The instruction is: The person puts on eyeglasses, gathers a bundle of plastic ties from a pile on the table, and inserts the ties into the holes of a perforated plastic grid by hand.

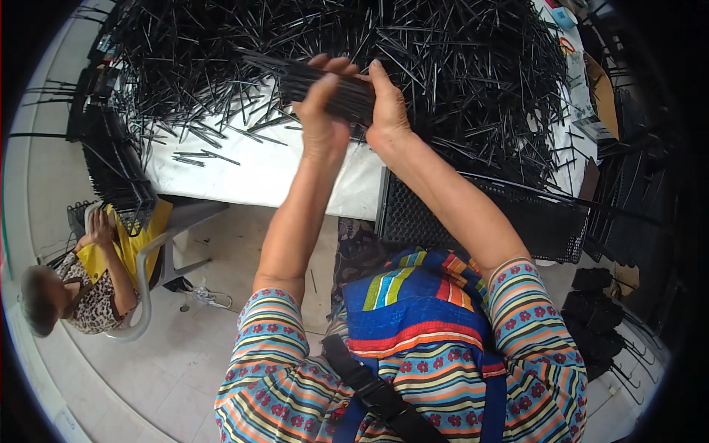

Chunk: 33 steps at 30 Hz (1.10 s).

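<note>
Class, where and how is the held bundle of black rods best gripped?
Probably around the middle of the bundle of black rods, coming from the near side: it lies roughly crosswise, its rods side by side, some jutting out at its left end.

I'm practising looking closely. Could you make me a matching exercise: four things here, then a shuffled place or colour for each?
1. stick bundle
2. tablecloth
3. mesh panel
4. apron

A. mostly blue
B. between the left hand and right hand
C. black, below the right forearm
D. white

Pairs: 1-B; 2-D; 3-C; 4-A
</note>
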{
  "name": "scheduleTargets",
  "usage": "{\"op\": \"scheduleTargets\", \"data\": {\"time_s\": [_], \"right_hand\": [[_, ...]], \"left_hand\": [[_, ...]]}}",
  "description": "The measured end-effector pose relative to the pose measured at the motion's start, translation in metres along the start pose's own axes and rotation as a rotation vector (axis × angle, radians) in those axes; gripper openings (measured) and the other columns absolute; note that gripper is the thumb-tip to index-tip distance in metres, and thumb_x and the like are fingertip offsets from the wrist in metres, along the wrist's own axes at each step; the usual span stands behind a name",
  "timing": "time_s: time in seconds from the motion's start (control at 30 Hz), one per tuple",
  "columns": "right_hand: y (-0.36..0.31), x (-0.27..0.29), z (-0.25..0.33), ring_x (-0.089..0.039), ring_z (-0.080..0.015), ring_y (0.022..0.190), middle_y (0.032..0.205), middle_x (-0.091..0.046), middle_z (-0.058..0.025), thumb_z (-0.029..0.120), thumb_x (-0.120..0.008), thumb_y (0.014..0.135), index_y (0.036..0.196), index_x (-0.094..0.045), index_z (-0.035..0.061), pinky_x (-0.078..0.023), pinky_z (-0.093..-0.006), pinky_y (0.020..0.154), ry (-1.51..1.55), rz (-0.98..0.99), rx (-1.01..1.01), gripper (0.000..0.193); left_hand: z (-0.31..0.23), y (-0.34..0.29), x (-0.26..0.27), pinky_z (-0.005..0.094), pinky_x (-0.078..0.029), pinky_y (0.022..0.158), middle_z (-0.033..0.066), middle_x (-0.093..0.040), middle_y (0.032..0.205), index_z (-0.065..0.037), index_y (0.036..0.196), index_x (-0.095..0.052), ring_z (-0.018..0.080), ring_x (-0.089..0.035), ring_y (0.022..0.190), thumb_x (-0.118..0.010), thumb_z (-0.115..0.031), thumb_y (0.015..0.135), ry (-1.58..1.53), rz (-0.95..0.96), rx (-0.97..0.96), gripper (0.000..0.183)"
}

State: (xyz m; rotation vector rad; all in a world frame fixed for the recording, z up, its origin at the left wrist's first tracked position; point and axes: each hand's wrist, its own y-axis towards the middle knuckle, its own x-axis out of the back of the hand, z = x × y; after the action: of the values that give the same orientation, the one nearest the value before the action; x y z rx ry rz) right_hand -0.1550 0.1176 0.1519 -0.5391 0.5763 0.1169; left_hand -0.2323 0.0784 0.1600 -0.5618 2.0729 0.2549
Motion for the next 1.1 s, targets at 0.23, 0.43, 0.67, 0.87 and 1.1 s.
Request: {"op": "scheduleTargets", "data": {"time_s": [0.23, 0.43, 0.67, 0.87, 1.1], "right_hand": [[-0.031, -0.003, 0.012, -0.062, -0.0113, 0.082, 0.091, -0.067, -0.0026, 0.047, -0.054, 0.096, 0.095, -0.067, 0.0081, -0.049, -0.0271, 0.078, -0.145, 0.23, 0.054, 0.041], [-0.035, 0.012, 0.022, -0.058, -0.0109, 0.069, 0.088, -0.064, -0.0041, 0.067, -0.048, 0.089, 0.109, -0.061, 0.0071, -0.045, -0.0268, 0.061, -0.317, 0.107, -0.099, 0.065], [-0.046, 0.015, 0.023, -0.037, -0.0095, 0.036, 0.055, -0.052, -0.0012, 0.038, -0.053, 0.097, 0.085, -0.059, 0.0111, -0.023, -0.0245, 0.034, -0.264, 0.265, -0.235, 0.03], [-0.061, 0.027, 0.037, -0.027, -0.0065, 0.037, 0.053, -0.043, 0.0021, 0.03, -0.055, 0.098, 0.095, -0.061, 0.0078, -0.02, -0.0256, 0.035, -0.2, 0.335, -0.179, 0.024], [-0.066, 0.067, 0.083, -0.061, -0.0322, 0.103, 0.113, -0.059, -0.0148, 0.034, -0.068, 0.083, 0.116, -0.064, 0.0055, -0.043, -0.0498, 0.091, -1.815, -0.018, 0.898, 0.044]], "left_hand": [[0.006, -0.007, -0.008, 0.0339, -0.054, 0.08, 0.014, -0.067, 0.089, 0.006, 0.113, -0.05, 0.0217, -0.066, 0.079, -0.067, 0.002, 0.077, 0.142, -0.175, -0.062, 0.041], [-0.014, -0.005, -0.023, 0.0356, -0.056, 0.074, 0.0142, -0.068, 0.085, 0.003, 0.101, -0.056, 0.0245, -0.068, 0.076, -0.065, 0.005, 0.076, 0.197, -0.142, -0.237, 0.027], [-0.014, -0.013, -0.036, 0.0334, -0.056, 0.072, 0.0117, -0.068, 0.08, 0.001, 0.089, -0.06, 0.0226, -0.068, 0.073, -0.067, 0.007, 0.075, 0.292, -0.089, -0.338, 0.017], [-0.029, -0.002, -0.038, 0.0372, -0.057, 0.073, 0.0159, -0.066, 0.08, 0.003, 0.081, -0.059, 0.0287, -0.068, 0.073, -0.064, 0.004, 0.077, 0.012, -0.311, -0.052, 0.007], [-0.036, -0.032, -0.01, 0.0448, -0.056, 0.082, 0.0161, -0.065, 0.095, 0.002, 0.109, -0.055, 0.0294, -0.065, 0.085, -0.054, 0.002, 0.084, 0.088, -0.204, 0.173, 0.025]]}}
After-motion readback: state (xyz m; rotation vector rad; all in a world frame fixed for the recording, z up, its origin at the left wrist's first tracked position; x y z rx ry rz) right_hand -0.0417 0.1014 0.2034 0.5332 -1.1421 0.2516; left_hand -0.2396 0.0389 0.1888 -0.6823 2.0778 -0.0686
